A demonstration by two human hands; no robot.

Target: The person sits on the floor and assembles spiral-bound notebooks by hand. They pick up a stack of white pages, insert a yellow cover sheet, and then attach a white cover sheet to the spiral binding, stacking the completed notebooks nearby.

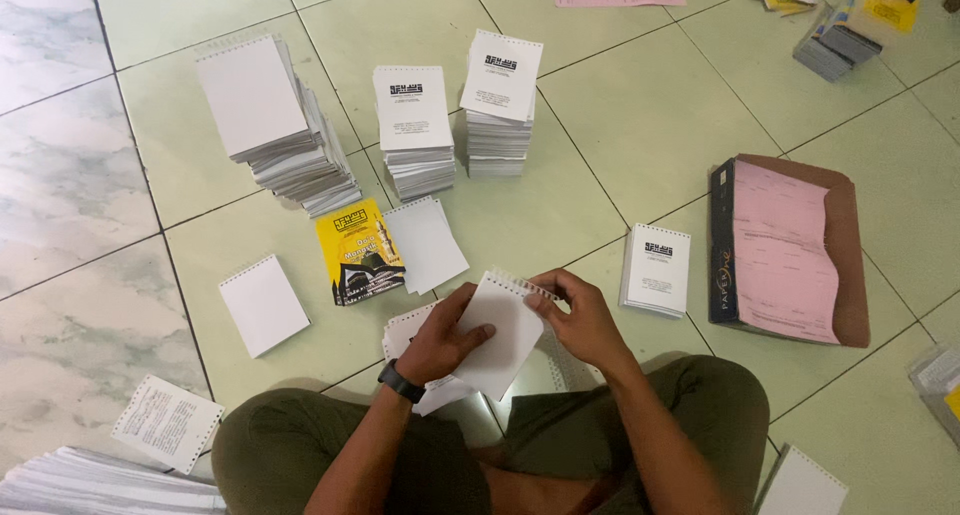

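Both hands hold one white punched booklet [497, 337] above the lap: left hand [447, 340] flat on its face, fingers closed over it; right hand [577, 318] pinching the top edge. Three tall stacks [415, 160] stand beyond on the tiled floor [650, 135]. One yellow cover [358, 252] lies between. One box of pink sheets [785, 250] sits right. Further stacks at bottom left and top right are cut off.

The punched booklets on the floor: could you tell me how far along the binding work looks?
Done: three tall stacks of punched booklets stand on the tiled floor. In hand: the left hand and right hand hold one white booklet at its punched edge. Left: a yellow cover, loose white sheets and a small booklet pile lie unassembled.
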